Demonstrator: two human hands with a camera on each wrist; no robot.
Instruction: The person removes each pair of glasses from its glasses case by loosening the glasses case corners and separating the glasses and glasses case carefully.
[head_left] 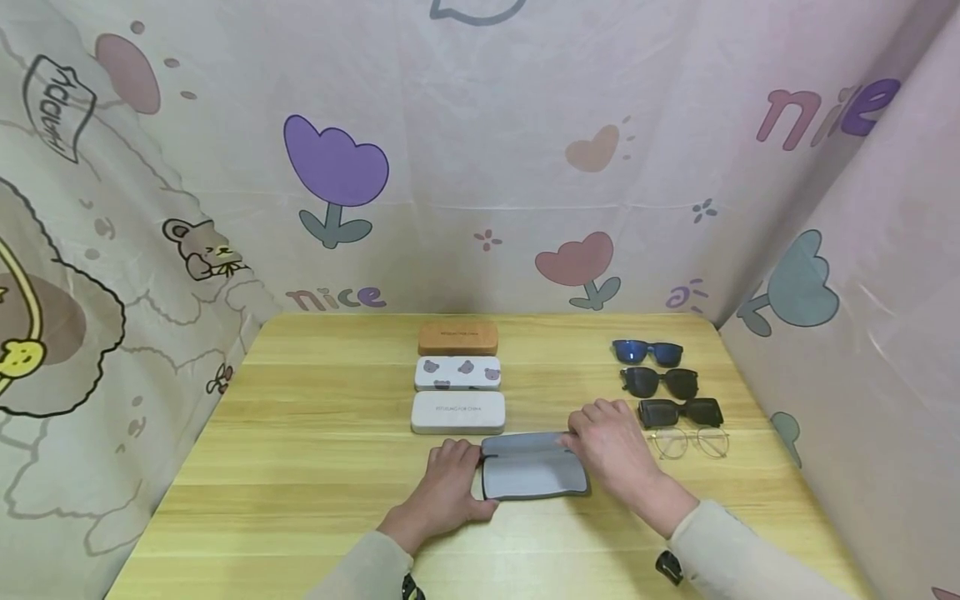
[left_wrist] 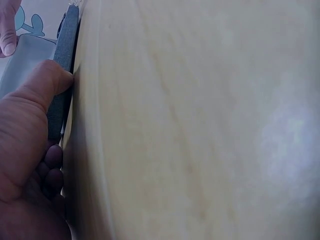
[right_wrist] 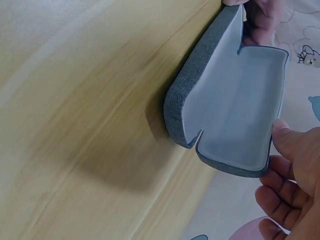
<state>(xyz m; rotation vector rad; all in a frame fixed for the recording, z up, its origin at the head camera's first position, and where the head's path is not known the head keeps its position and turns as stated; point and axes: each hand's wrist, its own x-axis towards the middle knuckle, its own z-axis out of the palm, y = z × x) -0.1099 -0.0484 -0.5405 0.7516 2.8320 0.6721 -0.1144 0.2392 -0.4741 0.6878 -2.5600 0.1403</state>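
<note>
A grey fabric glasses case [head_left: 534, 478] with a pale lining lies open on the table, nothing inside it. My left hand [head_left: 444, 490] grips its left end, thumb at the front corner and fingers round the side. In the left wrist view, the left thumb [left_wrist: 47, 82] presses against the case's dark outer wall. My right hand [head_left: 611, 446] pinches the raised lid near its right corner. From the right wrist view, the right thumb [right_wrist: 284, 140] sits on the lid's edge with fingers curled behind the lid [right_wrist: 240, 110].
Behind the open case stand a white case [head_left: 458, 412], a bear-print case [head_left: 457, 373] and an orange case [head_left: 457, 337] in a column. Right of them lie blue-lensed sunglasses [head_left: 647, 352], two dark sunglasses [head_left: 660, 382] and thin-framed clear glasses [head_left: 690, 442]. Printed curtains enclose the table [head_left: 315, 400].
</note>
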